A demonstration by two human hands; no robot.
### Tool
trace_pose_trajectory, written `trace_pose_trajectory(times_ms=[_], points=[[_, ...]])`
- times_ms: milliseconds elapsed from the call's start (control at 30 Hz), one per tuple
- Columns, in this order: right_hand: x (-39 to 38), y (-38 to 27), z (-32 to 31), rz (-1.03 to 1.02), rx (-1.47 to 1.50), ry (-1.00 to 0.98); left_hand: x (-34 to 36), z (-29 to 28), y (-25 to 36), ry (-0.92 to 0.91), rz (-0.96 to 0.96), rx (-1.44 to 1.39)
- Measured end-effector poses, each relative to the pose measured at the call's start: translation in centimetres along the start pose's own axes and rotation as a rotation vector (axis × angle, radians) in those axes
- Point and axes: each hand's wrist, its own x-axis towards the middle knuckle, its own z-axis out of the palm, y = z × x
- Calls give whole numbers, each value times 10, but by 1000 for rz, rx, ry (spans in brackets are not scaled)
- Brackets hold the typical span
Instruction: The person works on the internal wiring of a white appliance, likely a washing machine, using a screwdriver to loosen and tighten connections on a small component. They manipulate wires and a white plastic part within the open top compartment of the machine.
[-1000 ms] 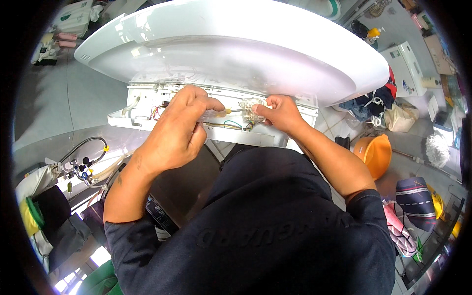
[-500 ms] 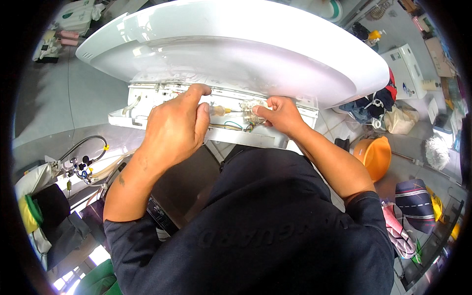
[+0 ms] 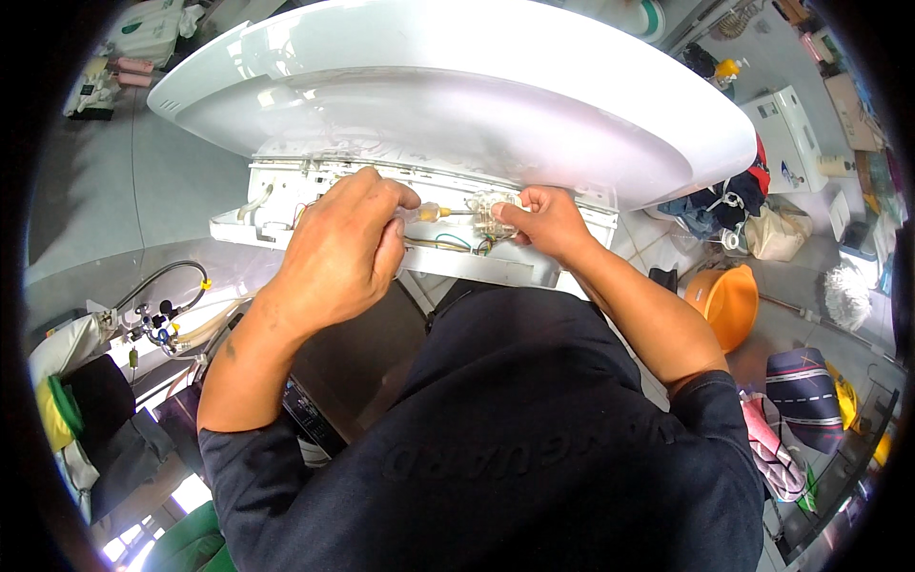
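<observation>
"Beneath the curved white cover (image 3: 457, 43), what does the left hand (image 3: 345, 246) have?"

"A screwdriver (image 3: 426, 213) with a see-through yellowish handle. Its fingers are bent, index finger and thumb closed at the handle's end."

"And the right hand (image 3: 541, 221)?"

"Thumb and fingers pinch a clear plastic block (image 3: 487, 214), nearly closed on it."

"Where does the screwdriver point?"

"It lies roughly level over the open white housing (image 3: 481, 270), between the hands, shaft running right to the block. Whether the tip sits in a screw, I can't tell."

"Anything just below?"

"Thin coloured wires (image 3: 457, 241), along the housing's near side."
</observation>
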Motion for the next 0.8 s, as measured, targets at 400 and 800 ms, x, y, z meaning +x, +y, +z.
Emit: trace_pose_trajectory(times_ms=[400, 800], points=[[-7, -9, 0, 5, 2, 10, 4, 6, 5, 107, 0, -85], [1, 4, 1, -12, -23, 5, 6, 12, -4, 173, -47, -89]])
